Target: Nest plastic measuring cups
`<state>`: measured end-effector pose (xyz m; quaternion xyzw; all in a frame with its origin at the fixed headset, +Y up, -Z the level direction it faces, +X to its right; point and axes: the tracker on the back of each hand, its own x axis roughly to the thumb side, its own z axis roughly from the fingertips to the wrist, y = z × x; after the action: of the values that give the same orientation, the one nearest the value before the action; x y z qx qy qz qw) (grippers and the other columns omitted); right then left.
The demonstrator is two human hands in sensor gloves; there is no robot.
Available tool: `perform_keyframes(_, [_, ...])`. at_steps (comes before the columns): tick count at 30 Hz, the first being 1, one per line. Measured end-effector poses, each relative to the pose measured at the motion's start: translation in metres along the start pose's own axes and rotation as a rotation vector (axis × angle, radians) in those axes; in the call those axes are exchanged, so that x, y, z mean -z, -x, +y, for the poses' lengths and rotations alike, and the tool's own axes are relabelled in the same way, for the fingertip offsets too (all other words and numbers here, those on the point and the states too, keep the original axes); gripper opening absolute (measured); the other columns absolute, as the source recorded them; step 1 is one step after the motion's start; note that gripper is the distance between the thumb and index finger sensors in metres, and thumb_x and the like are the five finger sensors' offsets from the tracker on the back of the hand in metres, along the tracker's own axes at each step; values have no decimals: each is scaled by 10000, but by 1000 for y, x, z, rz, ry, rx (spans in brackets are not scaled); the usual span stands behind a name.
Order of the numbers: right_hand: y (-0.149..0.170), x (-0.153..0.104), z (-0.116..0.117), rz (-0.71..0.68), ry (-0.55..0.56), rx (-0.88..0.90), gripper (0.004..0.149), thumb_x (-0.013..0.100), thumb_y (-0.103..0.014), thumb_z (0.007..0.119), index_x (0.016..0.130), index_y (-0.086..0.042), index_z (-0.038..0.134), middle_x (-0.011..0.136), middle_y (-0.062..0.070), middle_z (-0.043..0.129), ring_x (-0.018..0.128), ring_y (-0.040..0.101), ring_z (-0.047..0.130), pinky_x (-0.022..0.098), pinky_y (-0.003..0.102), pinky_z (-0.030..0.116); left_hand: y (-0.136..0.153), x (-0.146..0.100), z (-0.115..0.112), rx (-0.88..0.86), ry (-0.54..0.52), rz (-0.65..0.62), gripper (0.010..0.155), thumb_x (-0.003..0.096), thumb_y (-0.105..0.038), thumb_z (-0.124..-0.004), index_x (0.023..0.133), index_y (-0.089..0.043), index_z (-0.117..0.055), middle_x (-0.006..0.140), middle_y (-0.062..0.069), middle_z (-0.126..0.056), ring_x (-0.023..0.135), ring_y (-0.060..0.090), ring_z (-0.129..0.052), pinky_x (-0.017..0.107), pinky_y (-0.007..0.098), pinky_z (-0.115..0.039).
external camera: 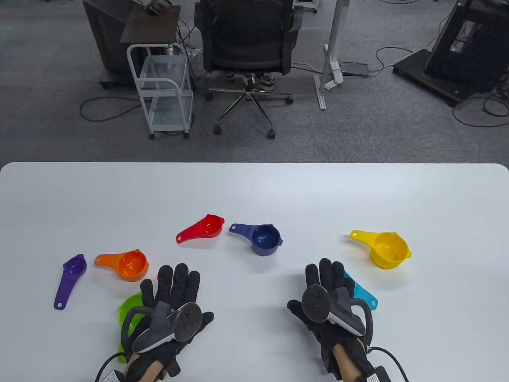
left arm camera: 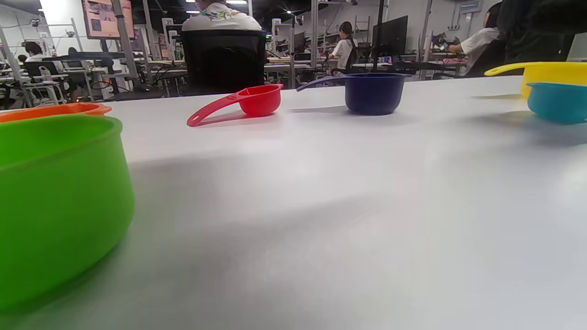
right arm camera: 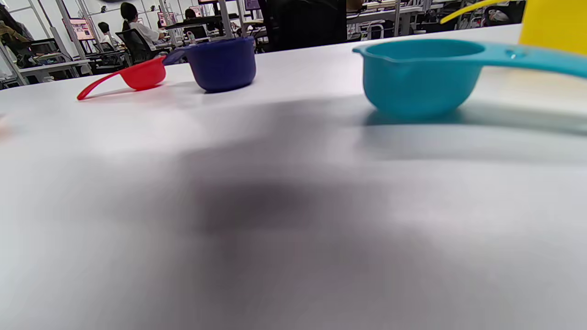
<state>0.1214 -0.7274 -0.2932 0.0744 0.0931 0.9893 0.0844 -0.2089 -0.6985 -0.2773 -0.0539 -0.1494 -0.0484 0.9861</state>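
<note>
Table view shows seven cups scattered singly, nothing nested yet, from purple cup [external camera: 70,274] to yellow cup [external camera: 387,249] (green half-hidden), while left hand [external camera: 171,302] and right hand [external camera: 328,302] lie flat, fingers spread, holding nothing.

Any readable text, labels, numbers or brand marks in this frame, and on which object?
None can be read.
Wall screens behind the white table: content too blurred.
Plastic measuring cups, such as the red one and the dark blue one: no legible size marks.
Black sensor gloves, left hand and right hand: no lettering visible.
</note>
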Motion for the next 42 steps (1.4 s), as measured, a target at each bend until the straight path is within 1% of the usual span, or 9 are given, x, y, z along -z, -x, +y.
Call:
perform_keyframes(7, [1, -1, -2, 1, 5, 6, 934, 552, -614, 486, 1140, -22, 68, 1129, 406, -38, 952, 624, -11, 669, 779, 140, 8, 3, -2, -21, 12, 24, 932, 508, -697, -493, 1183, -143, -168, 1230, 227, -140, 1080, 589, -153, 643, 803, -156])
perform_keyframes(15, [15, -5, -20, 39, 110, -15, 925, 554, -611, 493, 1150, -27, 95, 1142, 397, -17, 965, 618, 2, 673, 782, 145, 15, 4, 2, -32, -3, 46, 932, 507, -696, -498, 1183, -146, -167, 1231, 223, -137, 1085, 585, -156, 648, 802, -154])
perform_keyframes(20, [59, 9, -40, 225, 178, 48, 898, 553, -609, 505, 1170, -85, 116, 1182, 348, 0, 1014, 580, 9, 703, 783, 135, 10, 0, 7, 10, -37, 46, 931, 508, -694, -501, 1182, -145, -165, 1231, 223, -137, 1088, 582, -157, 650, 801, -153])
perform_keyframes(24, [103, 24, -50, 358, 181, -23, 869, 554, -603, 512, 1171, -135, 117, 1185, 340, 3, 1019, 580, 24, 704, 784, 146, 7, -4, 10, 13, -62, 30, 927, 513, -688, -506, 1181, -137, -174, 1228, 233, -147, 1084, 588, -167, 644, 803, -161])
perform_keyframes(28, [145, 42, -52, 457, 112, 70, 851, 550, -603, 534, 1162, -214, 89, 1176, 325, -40, 1016, 575, -7, 707, 784, 129, 4, -5, 11, 26, -66, 26, 925, 517, -684, -513, 1180, -136, -173, 1228, 233, -146, 1084, 587, -167, 644, 802, -161])
perform_keyframes(33, [178, 65, -44, 546, -102, 59, 938, 532, -639, 532, 1114, -201, -59, 1122, 350, -154, 985, 585, -73, 707, 784, 104, 0, -6, 22, -33, -64, 19, 927, 520, -679, -521, 1178, -134, -160, 1226, 235, -129, 1081, 587, -143, 645, 799, -146])
perform_keyframes(36, [185, 77, -39, 549, -108, 71, 977, 520, -648, 545, 1073, -201, -126, 1106, 357, -172, 989, 598, -53, 707, 789, 120, -5, -10, 27, -50, -100, -5, 923, 524, -676, -522, 1180, -133, -166, 1228, 239, -140, 1082, 590, -152, 644, 800, -151])
perform_keyframes(39, [188, 91, -33, 569, -168, 53, 994, 523, -641, 561, 1065, -181, -132, 1119, 370, -132, 1014, 606, 26, 717, 789, 181, -11, -8, 23, -13, -73, -11, 922, 524, -676, -522, 1181, -132, -171, 1230, 238, -148, 1084, 590, -161, 644, 800, -156])
perform_keyframes(42, [188, 97, -30, 581, -88, -11, 912, 573, -536, 607, 1097, -189, -53, 1162, 345, 22, 1031, 582, 229, 734, 746, 312, -11, -4, 17, -10, -33, -4, 923, 525, -673, -524, 1177, -127, -164, 1228, 247, -150, 1084, 591, -162, 645, 799, -154])
